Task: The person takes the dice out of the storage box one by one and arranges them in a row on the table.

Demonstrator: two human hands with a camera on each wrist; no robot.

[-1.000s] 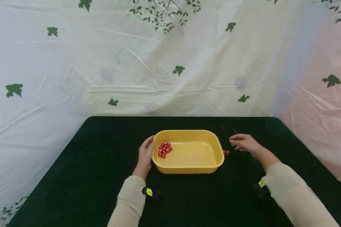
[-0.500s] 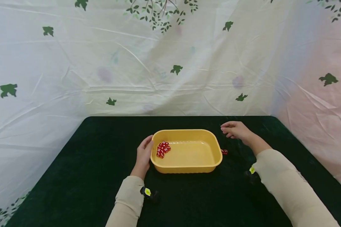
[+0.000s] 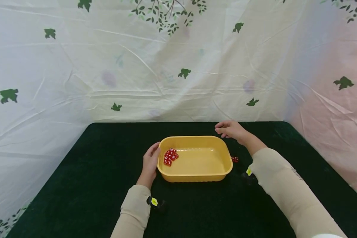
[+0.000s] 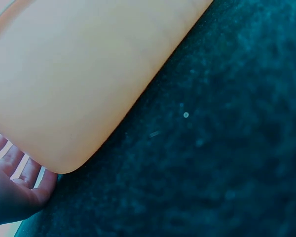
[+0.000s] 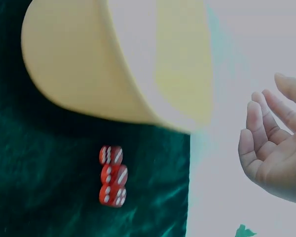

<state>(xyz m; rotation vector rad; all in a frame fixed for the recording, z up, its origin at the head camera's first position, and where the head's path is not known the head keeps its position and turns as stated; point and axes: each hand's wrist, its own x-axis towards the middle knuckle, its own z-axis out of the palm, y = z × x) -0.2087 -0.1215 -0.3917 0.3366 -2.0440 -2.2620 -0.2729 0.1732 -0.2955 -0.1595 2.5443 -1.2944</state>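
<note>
The yellow tub (image 3: 196, 173) is sitting near the middle of the dark green table (image 3: 77, 185), its long axis running left to right in front of the person, and everything else is best placed against it. A leaf-printed white sheet (image 3: 77, 66) is hanging behind the table, well beyond the tub's far rim.

The left hand (image 3: 151, 162) is resting flat against the tub's left end wall, fingers straight and laid along the rim, so that grip is released and only touching, not closing round anything; the left wrist view is showing the tub's outer wall (image 4: 79, 84) pressed close above the palm (image 4: 10, 192).

The right hand (image 3: 230, 129) is hovering over the table at the tub's far right corner, just beyond the rim and apart from it. Its fingers (image 5: 266, 123) are hanging loosely curled with nothing between them, so this grip is released too.

Inside the tub, a heap of red dice (image 3: 170, 156) is lying bunched against the left end, just beside the left hand's fingers; the remaining floor of the tub is showing bare yellow.

Outside the tub, a short row of loose red dice (image 3: 234, 159) is lying on the table, just beside the right end wall. From the right hand they are lying nearer the person and slightly to the right, and the right hand is much the closer of the two. The right wrist view is showing three of them (image 5: 112, 175) lined up end to end.
</note>
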